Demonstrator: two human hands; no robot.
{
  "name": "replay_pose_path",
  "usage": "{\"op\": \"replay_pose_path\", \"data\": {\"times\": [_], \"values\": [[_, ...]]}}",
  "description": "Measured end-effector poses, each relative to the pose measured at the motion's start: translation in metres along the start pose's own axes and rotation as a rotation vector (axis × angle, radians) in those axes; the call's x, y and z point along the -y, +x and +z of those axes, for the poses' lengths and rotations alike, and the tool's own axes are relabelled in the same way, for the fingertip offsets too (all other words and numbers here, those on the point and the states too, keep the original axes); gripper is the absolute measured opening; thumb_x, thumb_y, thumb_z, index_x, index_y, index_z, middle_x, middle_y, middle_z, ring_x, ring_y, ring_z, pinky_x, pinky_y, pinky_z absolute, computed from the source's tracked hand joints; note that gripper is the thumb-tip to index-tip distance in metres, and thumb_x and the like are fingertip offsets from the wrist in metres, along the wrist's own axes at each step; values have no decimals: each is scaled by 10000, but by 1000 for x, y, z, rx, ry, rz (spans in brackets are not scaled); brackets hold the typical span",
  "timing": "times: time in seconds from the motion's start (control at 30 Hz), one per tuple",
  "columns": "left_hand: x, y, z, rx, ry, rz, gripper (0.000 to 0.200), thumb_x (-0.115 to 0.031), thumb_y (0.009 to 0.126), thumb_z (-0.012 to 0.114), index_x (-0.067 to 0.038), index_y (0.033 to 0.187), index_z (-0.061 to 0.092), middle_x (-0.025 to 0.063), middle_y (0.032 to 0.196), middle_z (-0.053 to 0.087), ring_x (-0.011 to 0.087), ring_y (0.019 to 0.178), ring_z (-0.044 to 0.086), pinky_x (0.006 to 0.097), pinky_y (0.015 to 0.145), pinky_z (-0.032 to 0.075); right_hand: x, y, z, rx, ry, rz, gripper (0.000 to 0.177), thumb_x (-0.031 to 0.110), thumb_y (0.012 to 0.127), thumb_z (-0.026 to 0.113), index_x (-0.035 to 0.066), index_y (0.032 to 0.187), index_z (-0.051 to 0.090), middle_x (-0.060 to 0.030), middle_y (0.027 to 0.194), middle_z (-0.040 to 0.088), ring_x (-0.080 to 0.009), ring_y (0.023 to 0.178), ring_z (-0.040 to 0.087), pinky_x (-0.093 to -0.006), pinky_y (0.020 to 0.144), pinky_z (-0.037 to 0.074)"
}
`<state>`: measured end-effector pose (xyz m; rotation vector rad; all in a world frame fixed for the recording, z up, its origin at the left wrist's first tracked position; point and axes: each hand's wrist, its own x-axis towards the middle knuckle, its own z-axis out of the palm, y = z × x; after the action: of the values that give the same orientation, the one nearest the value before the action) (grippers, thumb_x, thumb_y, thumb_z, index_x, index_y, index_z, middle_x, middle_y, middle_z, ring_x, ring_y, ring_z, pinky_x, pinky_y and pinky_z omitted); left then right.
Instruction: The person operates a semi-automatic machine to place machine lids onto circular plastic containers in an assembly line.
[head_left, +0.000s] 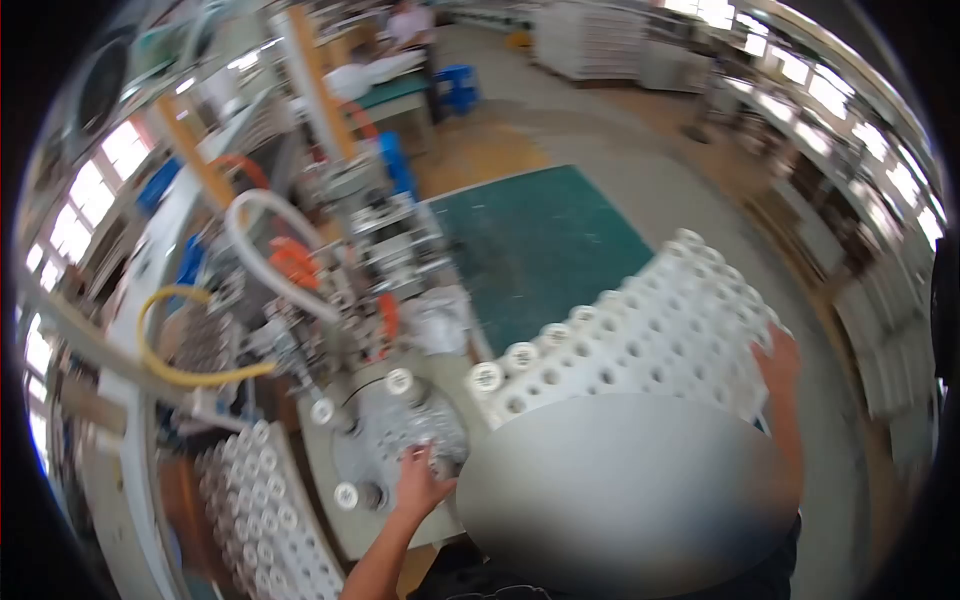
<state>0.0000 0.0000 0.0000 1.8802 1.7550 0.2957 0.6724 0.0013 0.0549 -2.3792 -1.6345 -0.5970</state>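
Observation:
My left hand [422,482] reaches over the round plate [375,430] of a machine, its fingers at a small cylindrical part near the plate's right side. More cylinders with white tops [405,383] stand around the plate's edge. At the right, my right hand [778,362] grips the far right edge of a white perforated tray [640,350], which is tilted. White round pieces [486,377] line its left and upper edges. A large blurred grey oval hides the tray's lower part.
A second tray of white round pieces [262,510] stands at the lower left. Behind the plate are machine parts with a yellow hose [205,378]. A green tabletop [540,250] lies beyond the tray. Another person [410,25] is at a far table, near a blue stool [458,88].

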Motion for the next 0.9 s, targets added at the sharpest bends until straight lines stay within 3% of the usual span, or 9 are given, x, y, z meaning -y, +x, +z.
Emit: {"op": "replay_pose_path", "data": {"times": [0.07,0.1,0.13,0.27,0.4,0.53,0.6,0.7,0.9], "values": [[-9,-28,12,52,-4,-100,600,-207,685,726,-161,1247,518,143,1114,532,316,1066,514,416,855,479,-6,-14,-23,138,19,7,559,392,831,623,152,1315,477,-154,1246,521,-341,1135,496,-457,922,398],[17,56,17,-8,56,61,484,-188,689,702,-149,1150,562,125,1073,540,317,1031,522,423,826,487,24,37,10,28,14,-2,529,389,857,593,156,1317,475,-149,1227,527,-339,1121,502,-448,904,404],[24,51,18,34,135,154,370,-170,692,678,-136,1053,606,106,1032,547,318,996,529,430,797,495,19,34,15,37,-2,-21,500,386,882,563,160,1318,473,-144,1209,533,-337,1107,508,-439,886,410],[13,58,-19,-13,196,12,235,-177,702,645,-104,923,608,96,986,572,297,939,565,424,727,500,9,15,35,21,20,-22,471,355,893,543,156,1313,464,-112,1150,537,-310,1070,510,-467,845,407],[31,119,-39,-179,16,-400,463,-246,716,682,-141,1143,536,102,1096,578,297,918,610,415,747,494,13,11,30,-31,43,-14,430,289,922,505,122,1316,464,-135,1177,534,-325,1079,512,-448,878,402],[40,158,-36,-348,115,-335,608,-274,717,700,-152,1262,460,126,1134,554,299,967,603,422,769,490,15,11,28,-14,181,24,396,220,935,482,72,1303,480,-167,1200,545,-342,1094,515,-417,933,391],[36,168,-44,-121,151,-222,658,-298,704,721,-150,1285,451,143,1149,536,318,988,597,437,781,487,3,10,38,-17,204,13,389,203,934,480,58,1294,489,-169,1215,546,-336,1107,515,-401,948,389],[35,170,-46,-113,157,-299,645,-308,726,720,-181,1296,448,134,1165,534,329,986,593,445,785,485,-15,16,54,33,251,75,378,139,914,504,24,1274,508,-171,1269,533,-306,1169,495,-364,987,374],[41,43,-66,-353,-181,-257,596,-287,751,713,-193,1286,468,133,1109,546,323,945,587,412,759,483,-39,25,69,123,-4,51,396,195,918,499,15,1271,491,-149,1248,532,-285,1147,494,-368,990,367]]}}
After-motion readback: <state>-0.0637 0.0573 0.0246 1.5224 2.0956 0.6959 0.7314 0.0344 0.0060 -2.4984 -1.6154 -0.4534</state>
